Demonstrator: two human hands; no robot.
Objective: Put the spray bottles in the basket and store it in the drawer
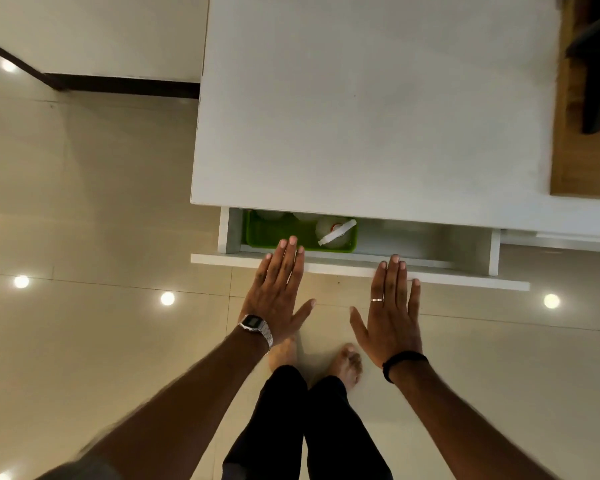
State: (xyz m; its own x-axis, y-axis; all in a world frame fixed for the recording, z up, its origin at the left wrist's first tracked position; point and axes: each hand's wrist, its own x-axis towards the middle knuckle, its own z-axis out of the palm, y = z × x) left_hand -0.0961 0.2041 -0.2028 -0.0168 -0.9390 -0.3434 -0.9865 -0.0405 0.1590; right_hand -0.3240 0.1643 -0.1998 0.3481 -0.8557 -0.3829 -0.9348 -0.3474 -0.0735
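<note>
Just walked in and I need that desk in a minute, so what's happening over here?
A person stands at the white desk with both hands flat and open, the left hand and right hand at the front panel of the partly open drawer, apparently pushing it shut. The green basket already sits inside at the drawer's left end, with a white spray bottle showing in it; the desk top hides the rest.

Hidden under the bench (378, 109) top: the far part of the drawer (361, 268) and the back of the green basket (257, 233). Only one spray bottle (335, 232) partly showing (two pale shapes behind it too dim to name). Upper arms cut off at the bottom edge. Dark furniture (596, 64) clipped top right.
</note>
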